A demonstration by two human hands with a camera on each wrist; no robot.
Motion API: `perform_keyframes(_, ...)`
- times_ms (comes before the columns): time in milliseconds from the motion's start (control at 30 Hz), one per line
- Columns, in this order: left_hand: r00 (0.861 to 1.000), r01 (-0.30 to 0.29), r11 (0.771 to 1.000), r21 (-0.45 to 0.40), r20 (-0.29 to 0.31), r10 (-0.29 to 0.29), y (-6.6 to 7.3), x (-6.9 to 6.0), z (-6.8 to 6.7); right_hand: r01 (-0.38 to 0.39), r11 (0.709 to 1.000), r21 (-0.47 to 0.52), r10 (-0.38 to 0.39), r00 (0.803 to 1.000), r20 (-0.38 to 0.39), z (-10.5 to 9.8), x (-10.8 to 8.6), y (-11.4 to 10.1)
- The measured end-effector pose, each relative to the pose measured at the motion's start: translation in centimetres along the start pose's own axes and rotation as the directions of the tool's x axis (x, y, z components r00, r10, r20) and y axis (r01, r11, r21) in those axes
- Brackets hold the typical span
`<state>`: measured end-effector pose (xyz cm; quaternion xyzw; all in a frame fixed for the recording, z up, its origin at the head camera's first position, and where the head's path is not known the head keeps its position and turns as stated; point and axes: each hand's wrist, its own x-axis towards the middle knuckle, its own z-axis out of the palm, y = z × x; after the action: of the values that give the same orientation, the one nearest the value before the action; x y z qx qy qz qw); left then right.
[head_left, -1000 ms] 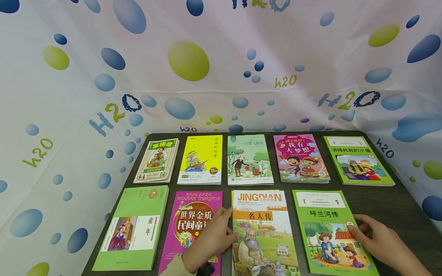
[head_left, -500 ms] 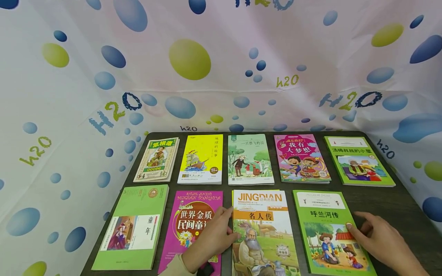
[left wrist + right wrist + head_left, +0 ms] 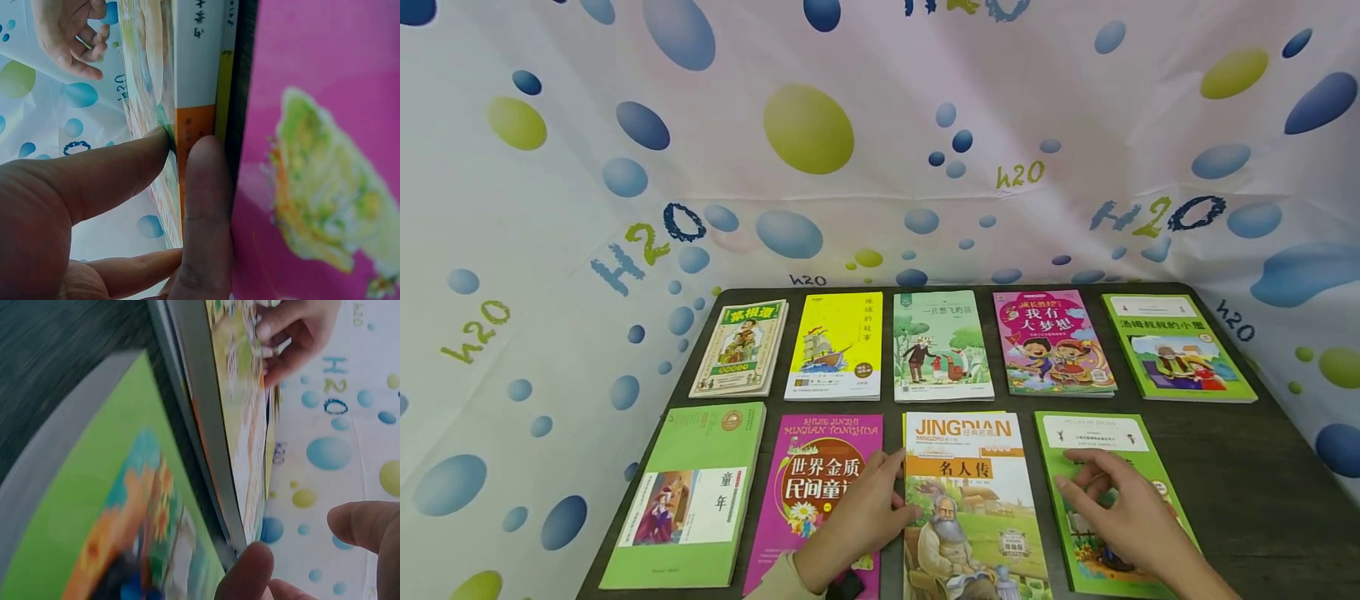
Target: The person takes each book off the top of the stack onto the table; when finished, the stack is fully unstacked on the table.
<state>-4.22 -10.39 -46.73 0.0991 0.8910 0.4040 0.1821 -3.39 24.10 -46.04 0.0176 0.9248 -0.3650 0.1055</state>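
Note:
In the head view my left hand [image 3: 861, 508] is at the left edge of a storybook [image 3: 977, 517] with a bearded man on its white and green cover. The left wrist view shows the thumb on the cover's edge and a finger along the orange and white spine [image 3: 195, 122], gripping that edge. A thin yellow-edged book [image 3: 223, 103] lies directly under it. My right hand [image 3: 1123, 508] hovers over a green storybook [image 3: 1176, 533], thumb and fingers apart and loosely bent, holding nothing. Beside my left hand, partly covered by it, lies a magenta storybook [image 3: 767, 533].
Several books lie flat in two rows on a dark table [image 3: 1262, 492]. A green book [image 3: 685, 575] is at the front left. Behind are a yellow book [image 3: 838, 333], a pale green one [image 3: 943, 350] and a pink one [image 3: 1060, 367]. A bubble-patterned sheet [image 3: 880, 192] hangs around.
My right hand has left the green storybook's right edge and moved left over its cover, toward the bearded-man book. The left hand stays in place.

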Motion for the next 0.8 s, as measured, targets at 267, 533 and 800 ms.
perform_keyframes(267,1.0,-0.023,1.0,0.005,-0.003,0.023,0.0,0.1,0.0,-0.006,0.994,0.111,-0.001,0.998,0.058,1.6,0.5,-1.5)
perform_keyframes(533,1.0,-0.01,1.0,0.003,-0.001,0.01,0.0,0.1,0.0,-0.063,0.971,0.229,0.029,0.989,0.147,2.6,0.8,-2.3)
perform_keyframes(800,1.0,-0.012,1.0,0.015,-0.003,0.012,0.0,0.1,0.0,-0.038,0.983,0.181,-0.008,0.97,0.244,3.1,1.3,-2.9)
